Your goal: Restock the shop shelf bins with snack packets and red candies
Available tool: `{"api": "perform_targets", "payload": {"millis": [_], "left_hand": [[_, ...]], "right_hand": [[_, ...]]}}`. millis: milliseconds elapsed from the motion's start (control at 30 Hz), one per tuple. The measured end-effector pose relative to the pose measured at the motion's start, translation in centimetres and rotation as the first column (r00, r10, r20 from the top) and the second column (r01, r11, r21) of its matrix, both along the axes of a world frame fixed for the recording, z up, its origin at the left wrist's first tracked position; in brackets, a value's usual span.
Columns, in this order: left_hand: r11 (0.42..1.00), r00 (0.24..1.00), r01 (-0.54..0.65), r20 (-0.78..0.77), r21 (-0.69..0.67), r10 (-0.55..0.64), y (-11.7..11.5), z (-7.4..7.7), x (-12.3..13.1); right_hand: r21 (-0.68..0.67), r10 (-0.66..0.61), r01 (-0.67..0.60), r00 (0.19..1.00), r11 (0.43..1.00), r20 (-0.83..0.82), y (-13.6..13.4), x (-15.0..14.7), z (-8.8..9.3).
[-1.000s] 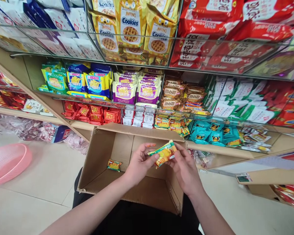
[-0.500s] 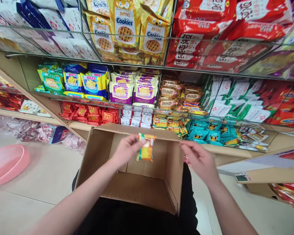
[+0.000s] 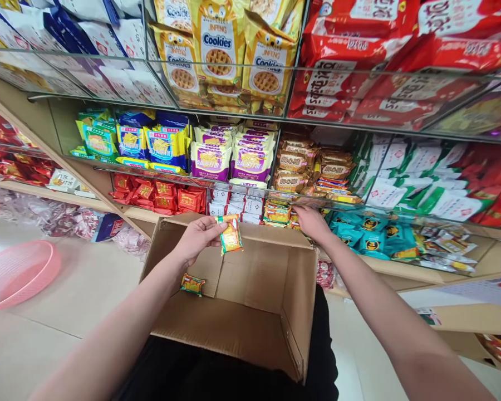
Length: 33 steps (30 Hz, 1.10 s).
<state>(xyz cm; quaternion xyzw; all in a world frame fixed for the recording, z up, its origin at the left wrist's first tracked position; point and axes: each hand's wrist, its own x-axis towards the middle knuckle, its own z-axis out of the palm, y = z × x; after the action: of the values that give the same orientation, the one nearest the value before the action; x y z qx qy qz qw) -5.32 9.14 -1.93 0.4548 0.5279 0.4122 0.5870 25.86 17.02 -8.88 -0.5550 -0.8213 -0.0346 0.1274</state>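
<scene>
My left hand (image 3: 200,239) pinches a small orange, yellow and green snack packet (image 3: 231,234) above the open cardboard box (image 3: 250,273). Inside the box, towards its left side, lies a similar snack packet (image 3: 192,284). My right hand (image 3: 313,224) reaches past the box's far right corner into the lowest shelf. Its fingertips are at the small yellow and green packets (image 3: 276,214) there, and the shelf edge and packets partly hide them. The box rests against my dark-clothed lap.
Above the lowest row runs a glass shelf edge (image 3: 234,186). Purple biscuit packs (image 3: 211,160) stand over it, yellow cookie bags (image 3: 217,44) higher up. Right of my hand lie teal packets (image 3: 371,242). A pink plastic basket (image 3: 20,273) sits on the floor at left.
My right hand has moved from beside the box's right edge forward into the lowest shelf. My left hand, still holding its packet, has shifted left and up, uncovering the packet inside the box.
</scene>
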Motion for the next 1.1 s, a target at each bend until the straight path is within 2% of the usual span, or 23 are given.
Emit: {"api": "perform_targets", "payload": {"millis": [100,200,500,767,867,933,1033,1100], "left_hand": [[0.999,0.998,0.031,-0.045,-0.010,-0.031,0.3,0.1,-0.3],[0.999,0.997,0.035,-0.065,-0.019,-0.036,0.5,0.1,-0.3],[0.999,0.998,0.023,-0.056,-0.024,-0.024,0.6,0.0,-0.3],[0.999,0.996,0.045,-0.076,-0.029,-0.048,0.4,0.0,-0.2],[0.999,0.995,0.043,-0.085,-0.025,-0.045,0.5,-0.1,-0.4],[0.998,0.994,0.051,-0.095,-0.025,-0.053,0.6,-0.2,-0.5],[0.997,0.992,0.070,-0.107,0.029,-0.066,0.4,-0.2,-0.3],[0.985,0.987,0.100,-0.137,0.139,-0.081,-0.5,0.0,0.6]], "right_hand": [[-0.046,-0.055,0.057,0.998,0.997,0.042,0.7,-0.3,0.0],[-0.044,-0.049,0.051,0.998,0.998,0.048,0.8,-0.2,-0.2],[0.060,-0.009,0.011,1.000,0.998,-0.028,-0.1,0.5,-0.3],[0.157,0.080,-0.058,0.987,0.986,-0.137,-1.0,1.3,-0.7],[0.180,0.095,-0.051,0.965,0.982,-0.244,-2.4,1.8,-0.5],[0.179,0.058,0.006,0.935,0.984,-0.350,-3.9,2.0,0.2],[0.175,-0.016,0.121,0.862,0.977,-0.507,-7.4,0.9,2.2],[0.144,-0.047,0.167,0.796,0.975,-0.603,-10.4,-0.8,3.9]]}}
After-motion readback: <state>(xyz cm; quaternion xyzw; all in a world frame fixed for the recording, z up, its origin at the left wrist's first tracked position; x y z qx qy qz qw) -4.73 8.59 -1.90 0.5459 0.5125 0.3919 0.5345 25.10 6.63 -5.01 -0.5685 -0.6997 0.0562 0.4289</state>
